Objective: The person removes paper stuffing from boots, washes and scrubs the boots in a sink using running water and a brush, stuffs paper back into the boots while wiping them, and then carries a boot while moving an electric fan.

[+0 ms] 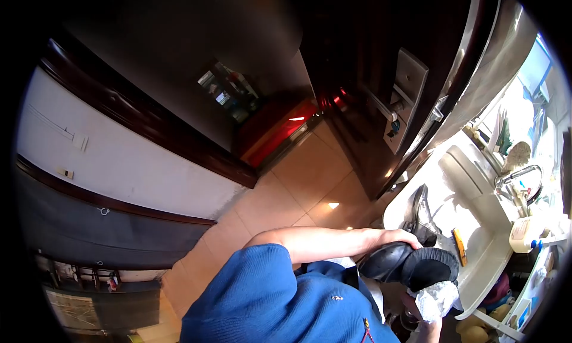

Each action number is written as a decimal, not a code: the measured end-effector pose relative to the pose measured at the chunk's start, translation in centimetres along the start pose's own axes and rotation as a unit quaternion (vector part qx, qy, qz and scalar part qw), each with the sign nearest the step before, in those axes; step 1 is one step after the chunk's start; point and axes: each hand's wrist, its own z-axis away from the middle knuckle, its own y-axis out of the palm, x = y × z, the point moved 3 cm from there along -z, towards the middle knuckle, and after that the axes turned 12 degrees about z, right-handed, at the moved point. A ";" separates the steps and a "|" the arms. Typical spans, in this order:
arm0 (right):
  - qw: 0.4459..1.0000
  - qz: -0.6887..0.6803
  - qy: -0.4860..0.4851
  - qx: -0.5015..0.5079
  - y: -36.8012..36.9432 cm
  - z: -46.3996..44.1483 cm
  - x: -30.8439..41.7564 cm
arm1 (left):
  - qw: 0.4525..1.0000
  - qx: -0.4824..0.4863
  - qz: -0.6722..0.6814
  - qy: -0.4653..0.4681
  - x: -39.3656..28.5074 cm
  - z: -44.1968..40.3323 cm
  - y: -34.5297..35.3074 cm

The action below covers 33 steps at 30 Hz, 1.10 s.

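Note:
A black shoe (384, 262) is held over the near edge of a white sink (485, 253), its dark opening facing up. My left hand (405, 238) is closed on the upper side of this shoe. Beside the shoe's opening, my right hand (414, 307) grips a crumpled white cloth (438, 299), which hides much of its fingers. Inside the sink lies another black shoe (422, 215), and an orange brush-like item (459, 246) is next to it.
A faucet (527, 185) and a white bottle with a blue cap (524, 234) are at the sink's far side. Dark cabinetry with a door handle (437, 109) stands to the left. Tiled floor (310, 170) runs behind my left arm, near a white wall (149, 164).

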 end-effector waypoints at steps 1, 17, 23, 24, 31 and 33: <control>1.000 -0.001 0.001 0.014 -0.7 0.0 0.1 | 0.998 0.026 0.053 0.000 -0.1 -0.4 0.5; 0.952 0.247 -0.176 0.031 -13.8 3.0 -6.6 | 0.986 -0.064 -0.082 0.132 4.0 -11.4 8.4; 0.968 0.121 -0.189 -0.116 -16.9 1.7 -9.0 | 0.991 -0.102 -0.010 0.088 5.1 -16.4 7.1; 0.974 0.038 -0.187 -0.123 -17.3 1.5 -9.1 | 0.987 -0.150 0.003 0.064 4.9 -16.7 6.7; 0.906 -0.269 -0.207 -0.253 -22.2 -0.8 -7.6 | 0.871 -0.088 -0.344 0.339 0.1 -18.8 8.1; 0.903 -0.317 -0.176 -0.230 -22.8 -1.6 -6.9 | 0.824 -0.064 -0.434 0.359 -0.7 -18.2 10.8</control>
